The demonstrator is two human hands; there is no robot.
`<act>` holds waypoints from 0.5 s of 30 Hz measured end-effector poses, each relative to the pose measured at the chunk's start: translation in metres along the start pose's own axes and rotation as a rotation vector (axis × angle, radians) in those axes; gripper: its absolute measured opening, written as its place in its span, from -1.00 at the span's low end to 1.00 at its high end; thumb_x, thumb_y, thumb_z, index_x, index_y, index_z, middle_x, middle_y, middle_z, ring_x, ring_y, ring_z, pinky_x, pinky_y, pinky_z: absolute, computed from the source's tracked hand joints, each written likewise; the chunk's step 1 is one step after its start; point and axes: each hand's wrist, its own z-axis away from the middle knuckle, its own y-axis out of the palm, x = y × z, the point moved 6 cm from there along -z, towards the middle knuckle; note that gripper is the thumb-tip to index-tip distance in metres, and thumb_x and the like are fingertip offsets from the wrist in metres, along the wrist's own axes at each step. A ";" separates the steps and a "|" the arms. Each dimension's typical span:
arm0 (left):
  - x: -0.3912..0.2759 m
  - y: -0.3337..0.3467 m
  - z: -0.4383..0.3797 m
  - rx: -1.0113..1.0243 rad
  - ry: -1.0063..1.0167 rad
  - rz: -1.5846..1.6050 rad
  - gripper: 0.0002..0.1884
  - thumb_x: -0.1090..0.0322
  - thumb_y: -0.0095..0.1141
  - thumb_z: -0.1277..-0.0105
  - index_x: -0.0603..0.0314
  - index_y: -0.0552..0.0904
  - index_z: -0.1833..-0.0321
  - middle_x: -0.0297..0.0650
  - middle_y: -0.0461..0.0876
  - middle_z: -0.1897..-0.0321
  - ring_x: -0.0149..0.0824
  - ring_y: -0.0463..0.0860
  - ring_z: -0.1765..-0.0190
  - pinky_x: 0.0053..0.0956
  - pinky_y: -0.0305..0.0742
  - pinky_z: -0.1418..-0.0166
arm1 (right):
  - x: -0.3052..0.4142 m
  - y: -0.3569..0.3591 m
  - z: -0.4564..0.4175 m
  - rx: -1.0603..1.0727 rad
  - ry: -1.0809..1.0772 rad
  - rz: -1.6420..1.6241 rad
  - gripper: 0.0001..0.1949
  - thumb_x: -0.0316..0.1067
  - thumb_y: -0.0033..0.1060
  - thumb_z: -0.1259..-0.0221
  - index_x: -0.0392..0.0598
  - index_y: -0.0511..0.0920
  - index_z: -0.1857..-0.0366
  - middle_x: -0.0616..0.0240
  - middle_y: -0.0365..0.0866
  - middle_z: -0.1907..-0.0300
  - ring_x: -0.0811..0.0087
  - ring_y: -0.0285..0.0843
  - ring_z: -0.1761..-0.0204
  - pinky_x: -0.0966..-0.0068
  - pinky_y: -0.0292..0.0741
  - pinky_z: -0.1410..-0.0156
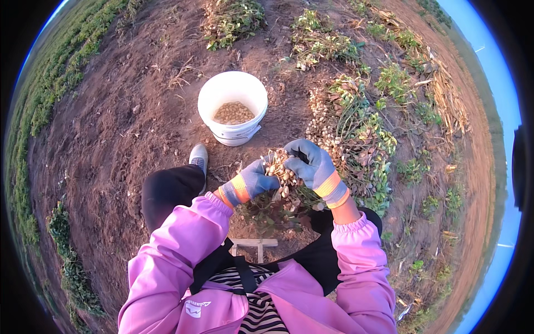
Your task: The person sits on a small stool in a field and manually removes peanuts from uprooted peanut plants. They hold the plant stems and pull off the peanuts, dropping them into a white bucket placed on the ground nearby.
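Gloved in blue-grey with an orange cuff, my left hand (255,182) grips a bunch of peanut plants by the root end. Pale peanut pods (280,168) hang in a cluster between my two hands. My right hand (309,162), in a matching glove, has its fingers curled at the right side of the cluster; whether a pod is between them cannot be made out. Leafy stems (283,211) of the bunch droop below, between my knees. Ahead of me stands a white plastic bucket (232,89), with loose peanuts (233,113) covering its bottom.
A row of pulled peanut plants (358,137), pods facing left, lies on the soil to my right. More plant heaps (235,21) lie beyond the bucket. Dry corn husks (448,96) are at far right. My shoe (198,158) rests near the bucket; a wooden stool (254,243) is beneath me.
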 end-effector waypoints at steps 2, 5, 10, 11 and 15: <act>0.000 0.000 0.001 0.016 0.017 0.013 -0.44 0.66 0.04 -0.03 0.28 0.41 -0.20 -0.29 0.57 0.00 -0.42 0.55 -0.04 -0.50 0.40 -0.18 | -0.002 0.002 0.001 0.001 0.131 -0.178 -0.82 -0.50 0.10 -0.17 -0.13 0.48 0.14 0.43 0.49 0.41 0.67 0.43 0.45 0.69 0.42 0.35; -0.004 0.005 0.000 0.020 0.034 0.106 -0.45 0.65 0.04 -0.02 0.28 0.42 -0.18 -0.26 0.57 0.00 -0.40 0.56 -0.04 -0.49 0.41 -0.17 | -0.003 0.000 0.000 -0.017 0.152 -0.411 -0.84 -0.51 0.07 -0.18 -0.13 0.48 0.16 0.43 0.50 0.42 0.65 0.45 0.49 0.69 0.41 0.39; -0.008 0.001 0.003 -0.008 0.077 0.121 -0.43 0.68 0.02 0.02 0.29 0.43 -0.17 -0.21 0.56 -0.01 -0.34 0.56 -0.05 -0.45 0.43 -0.17 | -0.004 0.001 -0.001 -0.109 0.220 -0.523 -0.90 -0.52 0.06 -0.16 -0.14 0.51 0.26 0.39 0.51 0.43 0.58 0.46 0.48 0.67 0.36 0.43; -0.007 -0.001 0.003 -0.010 0.087 0.132 -0.42 0.69 0.02 0.03 0.29 0.42 -0.17 -0.20 0.56 -0.01 -0.33 0.56 -0.06 -0.44 0.43 -0.18 | -0.005 0.000 -0.004 -0.114 0.193 -0.623 -0.89 -0.49 0.05 -0.17 -0.13 0.51 0.24 0.40 0.49 0.44 0.58 0.42 0.49 0.67 0.35 0.42; -0.003 -0.004 0.003 0.024 0.121 0.159 -0.41 0.72 -0.03 0.02 0.29 0.41 -0.18 -0.19 0.56 -0.02 -0.32 0.56 -0.06 -0.43 0.43 -0.19 | -0.003 -0.005 -0.016 -0.169 0.105 -0.741 -0.88 -0.47 0.03 -0.19 -0.13 0.49 0.21 0.37 0.44 0.46 0.56 0.35 0.49 0.63 0.36 0.40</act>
